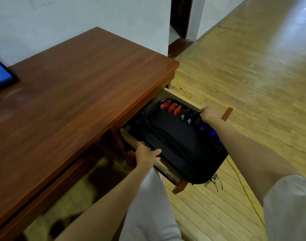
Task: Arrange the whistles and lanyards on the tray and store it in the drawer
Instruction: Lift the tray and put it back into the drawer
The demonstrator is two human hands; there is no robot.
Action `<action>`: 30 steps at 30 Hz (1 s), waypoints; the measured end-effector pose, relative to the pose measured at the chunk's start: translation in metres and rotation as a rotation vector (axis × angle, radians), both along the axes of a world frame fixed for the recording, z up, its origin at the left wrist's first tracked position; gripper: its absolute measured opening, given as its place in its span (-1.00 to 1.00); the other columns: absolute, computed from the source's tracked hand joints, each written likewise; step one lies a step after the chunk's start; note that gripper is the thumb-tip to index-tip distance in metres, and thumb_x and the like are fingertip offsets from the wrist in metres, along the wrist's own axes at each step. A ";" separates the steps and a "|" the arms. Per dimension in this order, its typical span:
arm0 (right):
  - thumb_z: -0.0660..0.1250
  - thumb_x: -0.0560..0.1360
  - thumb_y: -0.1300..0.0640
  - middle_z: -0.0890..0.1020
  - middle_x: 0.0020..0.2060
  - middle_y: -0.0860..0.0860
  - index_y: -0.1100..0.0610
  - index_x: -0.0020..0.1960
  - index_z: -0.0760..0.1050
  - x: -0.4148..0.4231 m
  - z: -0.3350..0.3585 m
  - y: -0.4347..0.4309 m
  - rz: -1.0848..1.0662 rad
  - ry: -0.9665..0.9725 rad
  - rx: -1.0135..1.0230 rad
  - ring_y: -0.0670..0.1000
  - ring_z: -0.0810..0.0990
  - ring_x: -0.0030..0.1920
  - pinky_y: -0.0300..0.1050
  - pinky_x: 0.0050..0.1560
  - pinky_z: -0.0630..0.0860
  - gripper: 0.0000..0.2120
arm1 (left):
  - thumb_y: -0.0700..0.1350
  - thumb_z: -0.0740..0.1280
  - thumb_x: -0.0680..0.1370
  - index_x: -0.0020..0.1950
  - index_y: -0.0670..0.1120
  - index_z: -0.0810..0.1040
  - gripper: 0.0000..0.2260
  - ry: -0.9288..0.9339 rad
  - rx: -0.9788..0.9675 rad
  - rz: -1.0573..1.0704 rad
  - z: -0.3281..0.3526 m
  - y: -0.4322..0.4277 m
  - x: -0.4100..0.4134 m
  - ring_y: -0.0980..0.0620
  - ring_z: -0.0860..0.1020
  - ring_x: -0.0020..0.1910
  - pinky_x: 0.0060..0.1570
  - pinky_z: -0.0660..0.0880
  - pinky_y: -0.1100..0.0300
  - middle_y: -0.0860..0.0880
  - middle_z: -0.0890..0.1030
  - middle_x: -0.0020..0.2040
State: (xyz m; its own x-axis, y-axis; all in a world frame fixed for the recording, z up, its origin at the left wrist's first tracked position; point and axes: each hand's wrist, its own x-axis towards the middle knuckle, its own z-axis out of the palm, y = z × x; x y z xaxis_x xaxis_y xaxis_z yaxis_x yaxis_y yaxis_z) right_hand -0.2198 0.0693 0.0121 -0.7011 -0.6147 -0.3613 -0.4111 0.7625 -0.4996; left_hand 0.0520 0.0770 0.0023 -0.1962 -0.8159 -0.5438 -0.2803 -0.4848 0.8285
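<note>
Coloured plastic whistles (pixel 172 108) and black cord lanyards (pixel 168 137) lie arranged between left hand (pixel 146 154) and right hand (pixel 210 114) fingers clamping the black rectangular tray (pixel 207 150); seating it and shutting the wooden drawer (pixel 128 137) remain.

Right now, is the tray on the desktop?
No: the left hand and right hand hold the tray at the open drawer, below the desktop.

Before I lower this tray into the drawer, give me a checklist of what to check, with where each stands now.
1. Grip: left hand and right hand both grip the tray rim: ok.
2. The drawer is open: ok.
3. On the tray: red whistles, black whistles, blue whistles: ok.
4. All lanyards inside the rim: lanyard ends hang over the near corner: not ok.
5. Inside of the drawer free: hidden by the tray: cannot tell.
</note>
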 end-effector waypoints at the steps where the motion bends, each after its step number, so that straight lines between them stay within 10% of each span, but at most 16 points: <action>1: 0.11 0.56 0.40 0.59 0.16 0.18 0.21 0.27 0.53 -0.001 -0.002 -0.005 0.017 0.005 0.008 0.14 0.57 0.00 -0.08 -0.12 0.45 -0.63 | -0.37 0.43 0.42 0.23 -0.14 0.32 -0.53 -0.005 0.002 -0.001 0.001 -0.003 -0.001 -0.13 0.63 0.01 -0.32 0.57 0.33 -0.11 0.52 -0.01; 8: 0.13 0.54 0.36 0.62 0.10 0.24 0.33 0.18 0.55 -0.003 -0.005 -0.037 0.028 -0.004 0.001 0.22 0.61 0.08 -0.07 -0.17 0.46 -0.69 | -0.35 0.42 0.45 0.36 -0.19 0.25 -0.45 -0.060 -0.018 -0.013 0.004 -0.030 -0.004 -0.08 0.65 -0.10 -0.36 0.56 0.34 -0.22 0.45 0.24; 13: 0.15 0.52 0.35 0.60 -0.10 0.20 0.34 -0.01 0.54 -0.005 -0.011 -0.058 0.023 0.007 -0.008 0.08 0.50 -0.30 -0.15 -0.40 0.39 -0.81 | -0.35 0.39 0.46 0.44 -0.16 0.16 -0.37 -0.086 -0.034 -0.008 -0.005 -0.049 -0.012 0.09 0.57 -0.26 -0.38 0.55 0.34 -0.25 0.39 0.31; 25: 0.22 0.54 0.32 0.58 -0.16 0.16 0.29 -0.06 0.57 -0.008 -0.057 -0.093 -0.057 -0.071 -0.060 0.12 0.57 -0.06 -0.06 -0.15 0.49 -0.85 | -0.36 0.33 0.51 0.48 -0.15 0.15 -0.39 -0.199 0.016 -0.021 -0.046 -0.077 -0.023 -0.18 0.53 0.20 -0.06 0.57 0.20 -0.25 0.35 0.39; 30: 0.17 0.55 0.33 0.60 0.14 0.19 0.24 0.20 0.55 -0.010 -0.079 -0.097 -0.081 -0.093 -0.074 0.17 0.59 0.10 0.01 0.07 0.56 -0.71 | -0.32 0.35 0.50 0.51 -0.15 0.10 -0.35 -0.358 -0.027 -0.107 -0.064 -0.095 -0.030 -0.21 0.53 0.18 0.12 0.56 -0.02 -0.25 0.29 0.40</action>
